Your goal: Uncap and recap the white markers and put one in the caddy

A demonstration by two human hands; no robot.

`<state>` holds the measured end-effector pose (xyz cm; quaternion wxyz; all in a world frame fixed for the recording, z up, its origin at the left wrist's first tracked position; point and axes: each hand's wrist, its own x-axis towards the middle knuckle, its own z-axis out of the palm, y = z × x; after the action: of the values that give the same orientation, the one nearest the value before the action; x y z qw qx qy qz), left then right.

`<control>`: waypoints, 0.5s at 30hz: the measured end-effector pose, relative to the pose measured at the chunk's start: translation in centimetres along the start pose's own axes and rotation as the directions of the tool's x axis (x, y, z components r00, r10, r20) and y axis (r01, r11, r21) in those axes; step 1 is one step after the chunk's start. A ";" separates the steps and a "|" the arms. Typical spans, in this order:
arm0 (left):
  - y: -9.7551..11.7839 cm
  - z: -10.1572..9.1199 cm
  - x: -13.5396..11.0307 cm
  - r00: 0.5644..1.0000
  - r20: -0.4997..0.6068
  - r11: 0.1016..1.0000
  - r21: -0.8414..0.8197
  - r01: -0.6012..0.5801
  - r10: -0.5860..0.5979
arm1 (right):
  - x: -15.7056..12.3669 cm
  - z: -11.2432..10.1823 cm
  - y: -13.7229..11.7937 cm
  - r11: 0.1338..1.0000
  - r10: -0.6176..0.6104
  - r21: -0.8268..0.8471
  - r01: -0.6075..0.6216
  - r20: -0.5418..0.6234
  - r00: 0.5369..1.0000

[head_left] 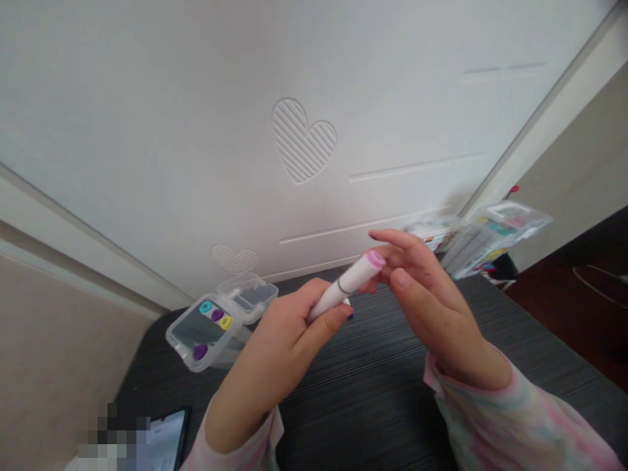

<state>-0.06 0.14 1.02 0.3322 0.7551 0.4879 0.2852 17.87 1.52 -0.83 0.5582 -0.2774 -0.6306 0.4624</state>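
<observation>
1. The white marker (346,282) is above the dark wood-grain table (383,373), gripped between the thumb and fingers of the left hand (282,333); the right hand (436,297) looks free, thumb and forefinger parted, beside the pink end (375,260); whether a fingertip touches it, I cannot tell.
2. The marker could twist or slip loose if the right hand tugged sideways, since the left grips only its lower part; a blue-tipped piece (350,316) shows under the left thumb and might be knocked, though whether it is held is unclear.
3. The marker looks smooth, with a grey ring round its barrel; it tilts, pink end up.
4. Leftward, an open clear marker case (236,320) shows cyan, purple and yellow ends; nearer lies a phone (169,438).
</observation>
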 end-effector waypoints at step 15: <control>-0.5 0.4 0.5 0.996 0.085 0.982 0.186 -0.043 0.027 | 0.5 -0.8 -0.8 0.894 0.098 -0.447 0.013 0.224 0.970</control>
<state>0.19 0.65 0.44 0.2745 0.8025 0.4852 0.2126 18.62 1.84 0.04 0.3890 -0.3533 -0.7764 0.3481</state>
